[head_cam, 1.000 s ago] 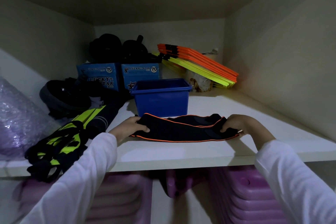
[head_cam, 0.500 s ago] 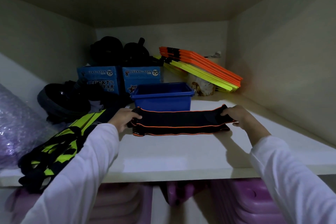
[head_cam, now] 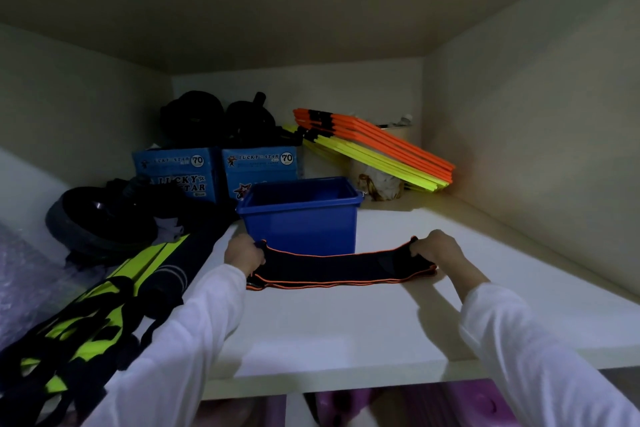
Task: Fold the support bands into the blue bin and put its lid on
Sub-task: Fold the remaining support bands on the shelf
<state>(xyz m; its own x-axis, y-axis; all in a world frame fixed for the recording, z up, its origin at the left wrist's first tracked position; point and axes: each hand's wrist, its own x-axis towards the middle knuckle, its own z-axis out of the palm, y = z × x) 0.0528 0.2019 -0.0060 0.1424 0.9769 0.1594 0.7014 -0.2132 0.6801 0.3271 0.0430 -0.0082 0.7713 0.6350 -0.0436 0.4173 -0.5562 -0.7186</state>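
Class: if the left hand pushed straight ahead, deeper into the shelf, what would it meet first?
Most likely the blue bin: the left hand, gripping the black band, sits just before its near left corner, though depth is uncertain.

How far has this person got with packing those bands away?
Early on. The blue bin stands open on the shelf, and I cannot see anything in it; no lid shows. In hand: the left hand and right hand each grip an end of a black, orange-edged support band, doubled over lengthwise. Left: finish folding, bin it, fit the lid.

Band (head_cam: 341, 269) on shelf (head_cam: 346, 333), just before bin (head_cam: 301, 218)
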